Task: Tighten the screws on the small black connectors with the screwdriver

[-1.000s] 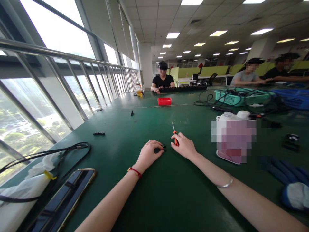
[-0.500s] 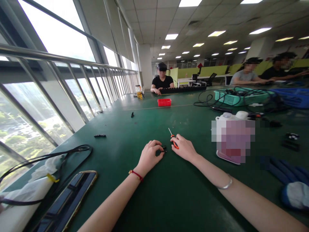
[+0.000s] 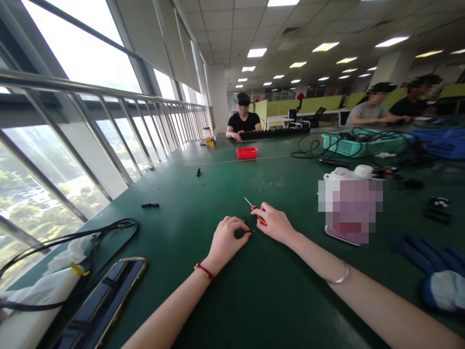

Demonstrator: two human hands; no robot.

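My right hand (image 3: 272, 222) holds a screwdriver (image 3: 261, 219) with an orange and black handle; its thin metal shaft points up and to the left, above the green table (image 3: 225, 295). Just left of it, my left hand (image 3: 229, 238) has thumb and fingertips pinched together near the tabletop. Whatever is between those fingertips is too small to make out. A small black part (image 3: 244, 219) lies right behind the left fingertips, partly hidden. Two more black pieces lie farther off, one at the left (image 3: 150, 205) and one beyond it (image 3: 198, 172).
A red tray (image 3: 246, 153) stands farther back. Right are a pixelated white-capped container (image 3: 350, 208), a green basket (image 3: 358, 143) with cables and a blue glove (image 3: 436, 271). A phone (image 3: 105, 300) and cables lie left. People sit at the far side.
My left hand has moved slightly right and nearer me, its fingertips leaving the small black part and closing together. The screwdriver has swung to point more to the left.
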